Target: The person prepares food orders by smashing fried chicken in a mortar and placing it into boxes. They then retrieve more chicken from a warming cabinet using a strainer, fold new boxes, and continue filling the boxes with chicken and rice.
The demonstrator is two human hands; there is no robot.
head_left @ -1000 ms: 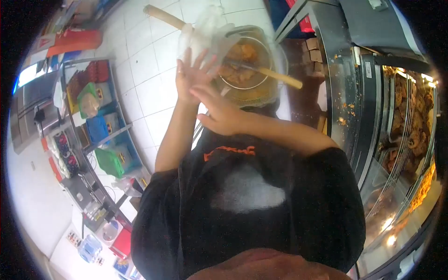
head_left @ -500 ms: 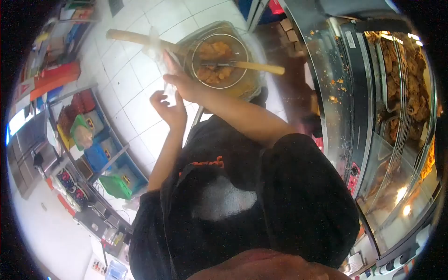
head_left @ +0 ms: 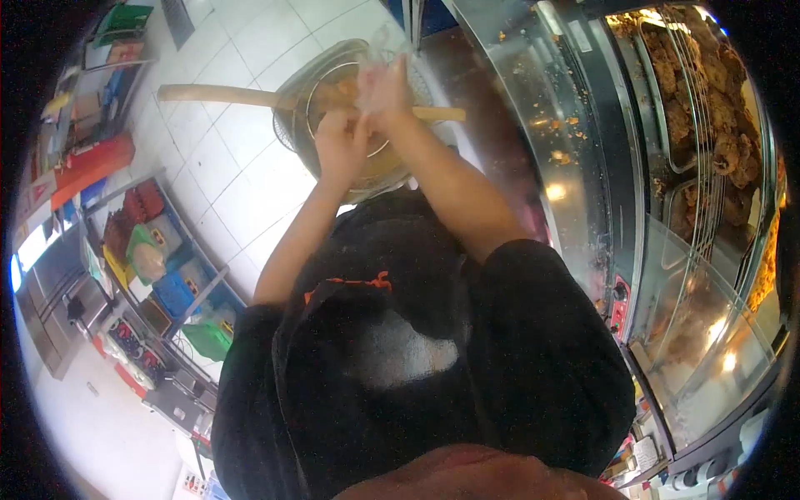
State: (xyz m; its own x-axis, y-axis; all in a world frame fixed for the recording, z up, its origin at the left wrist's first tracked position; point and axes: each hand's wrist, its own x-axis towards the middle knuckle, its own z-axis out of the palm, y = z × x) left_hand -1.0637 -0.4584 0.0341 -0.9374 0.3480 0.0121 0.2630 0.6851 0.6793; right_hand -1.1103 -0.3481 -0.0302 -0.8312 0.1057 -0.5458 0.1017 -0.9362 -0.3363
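Clear, thin plastic that looks like a disposable glove (head_left: 377, 55) covers the fingers of my right hand (head_left: 386, 93), which point away from me, extended and slightly blurred. My left hand (head_left: 342, 143) is curled closed by the heel of the right hand, apparently pinching the plastic's lower edge. Both hands are above a round wire strainer (head_left: 310, 117) holding orange-brown fried pieces (head_left: 340, 88), partly hidden by my hands. A long wooden handle (head_left: 218, 95) sticks out to the left. A shorter wooden handle (head_left: 442, 113) shows right of my right wrist.
Beneath the strainer is a wide basin (head_left: 292, 71) on the tiled floor side. At right stands a metal counter (head_left: 550, 108) with crumbs, beside a glass display case (head_left: 708, 275) of fried food (head_left: 733, 100). Shelves with coloured baskets (head_left: 175, 275) line the left.
Both hands have moved right, from left of the strainer to over it. The view has shifted, and the strainer appears further left. The plastic stays on my right fingers.
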